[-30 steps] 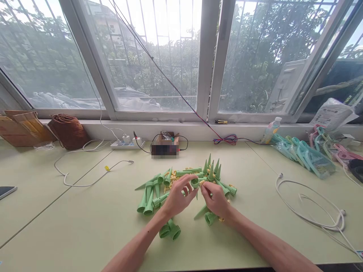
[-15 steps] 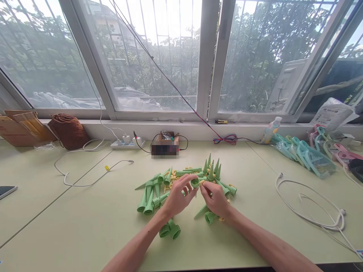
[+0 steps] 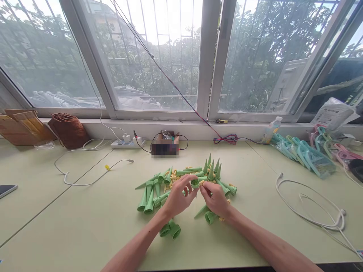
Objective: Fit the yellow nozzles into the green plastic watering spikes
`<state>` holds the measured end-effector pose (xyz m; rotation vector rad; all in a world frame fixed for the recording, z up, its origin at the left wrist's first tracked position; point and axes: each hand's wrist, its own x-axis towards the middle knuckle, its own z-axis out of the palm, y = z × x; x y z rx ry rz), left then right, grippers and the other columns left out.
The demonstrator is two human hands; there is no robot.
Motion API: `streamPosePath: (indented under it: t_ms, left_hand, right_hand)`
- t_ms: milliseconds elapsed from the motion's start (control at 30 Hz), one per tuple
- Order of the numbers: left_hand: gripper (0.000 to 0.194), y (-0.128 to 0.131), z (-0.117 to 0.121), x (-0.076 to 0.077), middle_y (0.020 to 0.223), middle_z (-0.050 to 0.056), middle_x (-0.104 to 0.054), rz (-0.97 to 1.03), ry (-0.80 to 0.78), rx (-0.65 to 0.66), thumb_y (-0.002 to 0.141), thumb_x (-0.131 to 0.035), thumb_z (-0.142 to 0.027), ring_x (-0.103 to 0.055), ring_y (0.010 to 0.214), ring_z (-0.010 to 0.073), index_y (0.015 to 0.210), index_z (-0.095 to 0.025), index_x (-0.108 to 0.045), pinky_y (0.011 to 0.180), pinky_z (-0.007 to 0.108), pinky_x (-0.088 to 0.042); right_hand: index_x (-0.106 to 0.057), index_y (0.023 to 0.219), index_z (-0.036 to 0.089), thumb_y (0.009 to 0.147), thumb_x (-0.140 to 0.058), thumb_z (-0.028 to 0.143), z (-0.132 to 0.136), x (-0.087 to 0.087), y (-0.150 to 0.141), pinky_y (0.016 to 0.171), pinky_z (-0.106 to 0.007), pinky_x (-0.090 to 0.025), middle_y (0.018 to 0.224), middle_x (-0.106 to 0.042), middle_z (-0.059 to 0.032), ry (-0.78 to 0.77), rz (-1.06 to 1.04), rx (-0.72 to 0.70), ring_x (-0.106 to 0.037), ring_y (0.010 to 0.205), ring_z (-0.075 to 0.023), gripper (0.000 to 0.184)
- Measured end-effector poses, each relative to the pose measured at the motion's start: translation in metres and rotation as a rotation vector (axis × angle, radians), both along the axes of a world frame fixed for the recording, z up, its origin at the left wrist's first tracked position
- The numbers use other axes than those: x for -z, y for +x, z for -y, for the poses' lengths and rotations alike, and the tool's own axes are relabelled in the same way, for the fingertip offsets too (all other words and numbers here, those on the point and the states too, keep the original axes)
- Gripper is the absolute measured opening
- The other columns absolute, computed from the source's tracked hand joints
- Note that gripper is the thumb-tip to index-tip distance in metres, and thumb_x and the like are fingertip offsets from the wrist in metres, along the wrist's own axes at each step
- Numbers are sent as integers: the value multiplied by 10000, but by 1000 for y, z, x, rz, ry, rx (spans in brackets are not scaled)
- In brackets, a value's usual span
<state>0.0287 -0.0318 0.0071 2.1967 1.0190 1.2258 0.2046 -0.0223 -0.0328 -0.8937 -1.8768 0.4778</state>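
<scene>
My left hand [image 3: 181,193] is closed around a green plastic cone spike [image 3: 194,183], its round hollow end tilted toward me. Pinched in the fingers of my right hand [image 3: 214,196] is a small yellow plastic piece [image 3: 201,183], at the side of that spike's rim; whether it is seated in the spike I cannot tell. Green spikes [image 3: 149,202] lie in a loose heap left of my hands. Behind them several spikes [image 3: 210,172] stand points up, and small yellow pieces [image 3: 168,179] are scattered among the heap. Another spike [image 3: 210,217] lies below my right wrist.
Near the window stand a power strip [image 3: 115,144], a small box [image 3: 168,136] and a brown drawstring bag [image 3: 69,130]. A white cable [image 3: 300,215] coils at right, close to bagged teal plastic items [image 3: 314,158] and a bottle [image 3: 271,129]. A phone-like device [image 3: 7,190] sits far left.
Almost nothing differs. Both hands keep the spike and the yellow piece together in the same place, and the heap has not moved.
</scene>
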Motion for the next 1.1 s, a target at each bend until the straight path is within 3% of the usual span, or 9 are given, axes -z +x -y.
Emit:
streamPosePath:
  t_ms: [1100]
  left_hand:
    - [209,2,2,-6,965,43,-657,85,-106,-6,854,-599,-224,-593,613,87,1058,-184,-588,522,204,-512]
  right_hand:
    - [-328,624,204,973,-422,253,2,-4,-1,505,-253,-254,576,-331,46,8,19,-3,-284,514,-106,365]
